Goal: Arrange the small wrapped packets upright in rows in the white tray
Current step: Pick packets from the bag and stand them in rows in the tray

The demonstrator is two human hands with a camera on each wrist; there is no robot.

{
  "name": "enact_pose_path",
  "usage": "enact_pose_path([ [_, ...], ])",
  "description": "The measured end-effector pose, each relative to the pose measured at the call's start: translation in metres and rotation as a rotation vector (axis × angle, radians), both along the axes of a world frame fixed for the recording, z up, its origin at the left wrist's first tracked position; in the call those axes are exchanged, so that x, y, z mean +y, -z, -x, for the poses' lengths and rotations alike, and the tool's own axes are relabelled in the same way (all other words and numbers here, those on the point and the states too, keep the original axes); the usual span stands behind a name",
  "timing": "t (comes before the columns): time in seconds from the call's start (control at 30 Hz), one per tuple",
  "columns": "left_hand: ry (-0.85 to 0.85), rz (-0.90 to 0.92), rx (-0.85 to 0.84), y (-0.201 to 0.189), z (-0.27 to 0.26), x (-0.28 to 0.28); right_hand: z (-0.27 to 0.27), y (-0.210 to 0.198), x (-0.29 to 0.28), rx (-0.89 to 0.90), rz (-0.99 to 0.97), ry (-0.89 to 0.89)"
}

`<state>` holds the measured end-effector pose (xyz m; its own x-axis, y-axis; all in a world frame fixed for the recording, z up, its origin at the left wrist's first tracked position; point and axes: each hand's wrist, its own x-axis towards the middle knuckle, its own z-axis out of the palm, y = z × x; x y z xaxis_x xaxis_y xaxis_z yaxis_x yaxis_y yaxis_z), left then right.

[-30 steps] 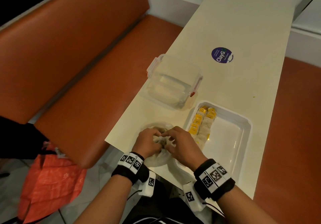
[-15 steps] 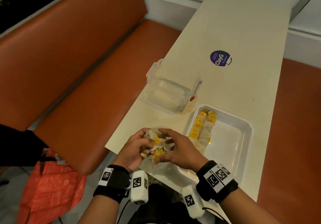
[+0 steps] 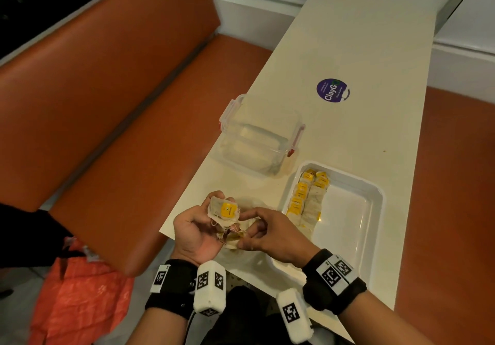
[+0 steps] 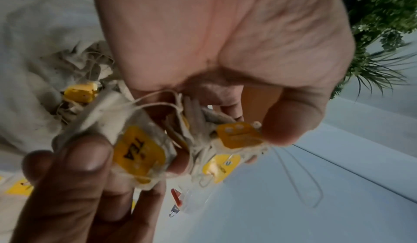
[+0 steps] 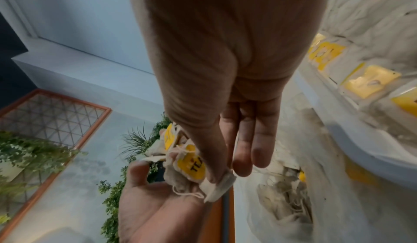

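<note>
The packets are small pale tea bags with yellow tags and strings. My left hand [image 3: 197, 227] is palm up at the table's near corner, its fingers curled round a tangled bunch of packets [image 3: 224, 212], seen close in the left wrist view [image 4: 203, 139]. My right hand [image 3: 267, 233] pinches one packet [image 5: 192, 168] of that bunch, the one tagged "TEA" [image 4: 140, 154], between thumb and finger. The white tray [image 3: 379, 200] lies just right of my hands. Two rows of packets [image 3: 308, 198] stand along its left side [image 5: 370, 82].
A clear plastic bag [image 5: 286, 202] holding more packets lies on the table under my hands. A clear lidded box [image 3: 259, 141] with red clips stands beyond. Orange bench seats run along both sides of the narrow cream table [image 3: 361, 50]. A round purple sticker [image 3: 333, 90] lies further up.
Both hands rose from the bag on the table with a bunch of packets. My left hand turned palm up, and my right hand now pinches a single packet.
</note>
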<state>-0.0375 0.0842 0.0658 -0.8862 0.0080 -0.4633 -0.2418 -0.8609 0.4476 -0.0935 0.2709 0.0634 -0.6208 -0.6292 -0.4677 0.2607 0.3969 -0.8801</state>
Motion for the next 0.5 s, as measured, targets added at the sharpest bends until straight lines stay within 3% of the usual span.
enact_pose_path([
  [0.2,-0.101,-0.092,-0.091,-0.001,-0.005,0.008,0.008,-0.019,0.016,0.060,0.039,0.080],
  [0.33,-0.033,-0.117,-0.235,-0.007,-0.004,0.023,0.011,-0.035,0.019,0.122,0.013,0.005],
  [0.5,0.024,-0.151,-0.253,-0.015,-0.006,0.045,0.008,-0.040,0.019,0.129,0.027,0.060],
])
